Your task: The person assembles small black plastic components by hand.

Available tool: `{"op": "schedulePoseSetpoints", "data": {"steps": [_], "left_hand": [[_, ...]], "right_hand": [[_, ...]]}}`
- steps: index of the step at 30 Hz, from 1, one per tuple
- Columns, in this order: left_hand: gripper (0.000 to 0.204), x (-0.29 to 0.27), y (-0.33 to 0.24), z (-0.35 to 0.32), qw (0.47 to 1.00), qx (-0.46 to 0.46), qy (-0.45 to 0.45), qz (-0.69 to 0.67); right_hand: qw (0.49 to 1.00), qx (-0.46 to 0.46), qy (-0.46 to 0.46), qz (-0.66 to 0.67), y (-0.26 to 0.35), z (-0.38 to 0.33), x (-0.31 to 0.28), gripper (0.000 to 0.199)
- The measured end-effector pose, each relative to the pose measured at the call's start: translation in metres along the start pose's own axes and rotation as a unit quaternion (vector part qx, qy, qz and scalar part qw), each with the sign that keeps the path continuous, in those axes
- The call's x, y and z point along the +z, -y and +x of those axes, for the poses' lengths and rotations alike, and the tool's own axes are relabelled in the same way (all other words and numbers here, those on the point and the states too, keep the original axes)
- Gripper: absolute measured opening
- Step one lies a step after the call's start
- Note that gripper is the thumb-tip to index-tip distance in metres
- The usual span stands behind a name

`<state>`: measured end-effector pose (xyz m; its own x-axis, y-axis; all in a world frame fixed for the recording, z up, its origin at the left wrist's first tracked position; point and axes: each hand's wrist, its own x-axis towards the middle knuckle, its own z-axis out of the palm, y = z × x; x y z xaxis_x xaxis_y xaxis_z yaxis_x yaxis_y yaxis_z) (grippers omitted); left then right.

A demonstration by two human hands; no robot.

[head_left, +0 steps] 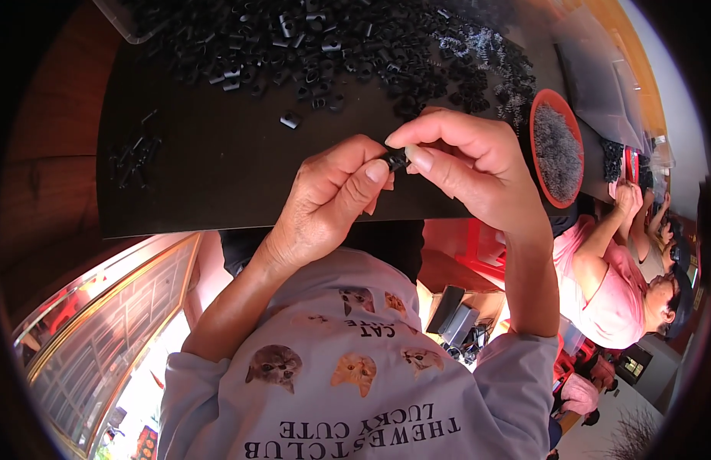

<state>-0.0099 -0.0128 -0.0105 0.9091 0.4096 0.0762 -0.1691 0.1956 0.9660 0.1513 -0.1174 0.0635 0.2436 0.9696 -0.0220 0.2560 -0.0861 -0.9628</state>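
Note:
My left hand [329, 195] pinches a small black plastic piece [394, 159] between thumb and fingers, just above the table's near edge. My right hand [474, 161] meets it from the right, its thumb and forefinger curled close at the piece's end. Whatever lies between those right fingertips is too small and hidden to make out. Beyond both hands spreads a big heap of short, hollow black plastic pieces [325, 50], with one loose piece [290, 120] lying nearer. Small metal springs [493, 61] are strewn at the heap's right side.
An orange-red bowl [534, 146] full of fine springs stands right of my right hand. Several thin black parts [133, 161] lie on the dark table [217, 176] at left. A clear plastic bin [126, 19] sits at far left. Another person in pink [608, 284] works at the right.

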Motion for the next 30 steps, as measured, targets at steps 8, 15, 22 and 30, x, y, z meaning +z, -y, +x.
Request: {"op": "schedulePoseSetpoints", "data": {"steps": [8,15,22,30], "left_hand": [[0.029,-0.001,-0.003,0.0,0.999,-0.028,0.017,0.03],[0.031,-0.002,-0.008,0.001,0.998,-0.052,0.021,0.022],[0.032,0.001,-0.002,0.005,0.995,-0.018,0.012,0.097],[0.032,0.006,-0.005,0.008,0.998,-0.036,-0.035,0.03]], "right_hand": [[0.997,0.07,0.038,0.013,0.003,0.002,-0.008,0.011],[0.992,0.103,0.044,0.066,0.0,-0.001,-0.005,0.004],[0.995,0.079,0.049,0.043,0.0,0.0,-0.007,0.002],[0.998,0.055,-0.026,0.027,-0.004,0.005,0.0,0.003]]}}
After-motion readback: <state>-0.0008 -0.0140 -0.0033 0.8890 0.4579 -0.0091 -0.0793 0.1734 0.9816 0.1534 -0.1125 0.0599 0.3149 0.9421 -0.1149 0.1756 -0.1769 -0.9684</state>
